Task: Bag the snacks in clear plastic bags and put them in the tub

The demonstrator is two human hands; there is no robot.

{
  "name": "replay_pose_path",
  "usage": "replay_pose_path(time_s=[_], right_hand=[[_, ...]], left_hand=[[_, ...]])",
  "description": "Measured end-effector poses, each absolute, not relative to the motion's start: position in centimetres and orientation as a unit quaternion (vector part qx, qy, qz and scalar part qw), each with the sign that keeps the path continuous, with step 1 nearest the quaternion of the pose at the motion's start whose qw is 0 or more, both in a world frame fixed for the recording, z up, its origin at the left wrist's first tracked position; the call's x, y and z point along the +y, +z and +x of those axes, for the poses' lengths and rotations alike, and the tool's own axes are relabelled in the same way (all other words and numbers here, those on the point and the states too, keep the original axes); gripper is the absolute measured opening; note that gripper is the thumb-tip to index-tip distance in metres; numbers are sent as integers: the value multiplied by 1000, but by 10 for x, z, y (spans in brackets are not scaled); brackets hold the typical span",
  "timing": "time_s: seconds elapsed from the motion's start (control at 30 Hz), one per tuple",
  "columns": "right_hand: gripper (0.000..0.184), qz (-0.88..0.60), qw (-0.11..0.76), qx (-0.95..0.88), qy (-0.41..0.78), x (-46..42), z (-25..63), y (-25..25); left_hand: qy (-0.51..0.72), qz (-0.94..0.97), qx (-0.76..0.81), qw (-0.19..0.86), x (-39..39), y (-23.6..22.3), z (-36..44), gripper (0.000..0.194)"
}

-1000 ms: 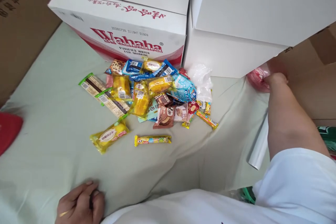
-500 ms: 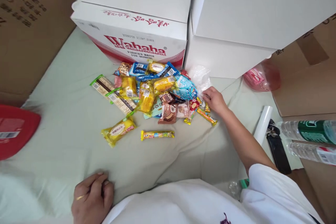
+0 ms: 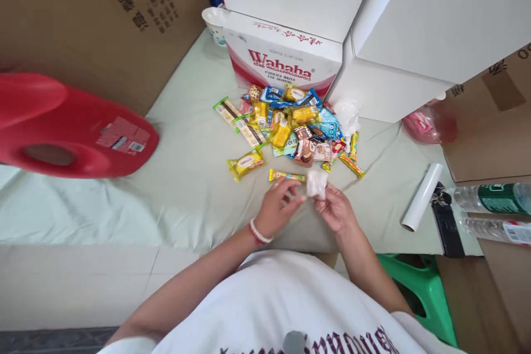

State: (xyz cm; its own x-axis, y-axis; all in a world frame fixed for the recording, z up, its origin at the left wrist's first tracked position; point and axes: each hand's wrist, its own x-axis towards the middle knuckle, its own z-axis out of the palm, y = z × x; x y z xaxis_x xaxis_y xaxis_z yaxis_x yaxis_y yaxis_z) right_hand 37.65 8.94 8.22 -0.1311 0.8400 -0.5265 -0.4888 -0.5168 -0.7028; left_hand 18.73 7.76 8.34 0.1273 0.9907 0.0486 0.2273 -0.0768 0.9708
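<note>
My right hand [image 3: 337, 210] pinches a small folded plastic bag [image 3: 317, 184], whitish and see-through, between thumb and fingers. Just to its left is my left hand [image 3: 279, 207], its fingers curved and apart, with nothing seen in it. A thin yellow snack stick [image 3: 286, 176] lies right beyond the left fingertips. Past both hands spreads a pile of wrapped snacks: yellow-wrapped cakes [image 3: 305, 115], blue packets [image 3: 329, 123], a brown biscuit packet [image 3: 305, 152] and long green-ended bars [image 3: 251, 131]. A yellow-wrapped cake [image 3: 246, 163] rests apart at the pile's near left.
More crumpled clear plastic [image 3: 347, 113] lies at the pile's right. Behind stands a Wahaha water carton [image 3: 282, 61]. A red jug [image 3: 74, 127] is on the left. To the right are a white roll [image 3: 422, 197], a black object [image 3: 448, 229], bottles [image 3: 504, 197] and a green stool [image 3: 427, 293].
My right hand has drawn back from the pile's right side and now holds the folded plastic bag. My left hand has risen from the near edge to beside it. The view has shifted.
</note>
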Motion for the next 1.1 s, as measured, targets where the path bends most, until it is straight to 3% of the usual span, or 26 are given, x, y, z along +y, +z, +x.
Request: replay_pose_path(time_s=[0.17, 0.43, 0.53, 0.63, 0.73, 0.8, 0.93, 1.03, 1.1], right_hand=[[32, -505, 471, -253, 677, 54, 356, 91], [29, -527, 504, -357, 584, 45, 388, 96], [24, -502, 498, -451, 544, 40, 383, 93], [17, -483, 458, -590, 456, 36, 378, 94], [12, -479, 435, -666, 371, 35, 381, 98], [13, -483, 429, -667, 373, 34, 386, 101], [26, -520, 436, -608, 411, 34, 387, 110], [50, -533, 397, -642, 382, 42, 378, 114], [37, -539, 338, -668, 385, 49, 375, 111]], left_hand=[[436, 609, 445, 491, 81, 74, 191, 21], [478, 556, 478, 483, 51, 79, 143, 24], [482, 491, 462, 560, 50, 87, 146, 33], [407, 436, 451, 664, 51, 91, 158, 45], [330, 456, 437, 701, 52, 88, 166, 41], [352, 481, 474, 648, 51, 85, 167, 28], [404, 585, 549, 440, 48, 85, 170, 4], [396, 636, 536, 389, 46, 88, 175, 10], [412, 623, 548, 376, 47, 88, 175, 11]])
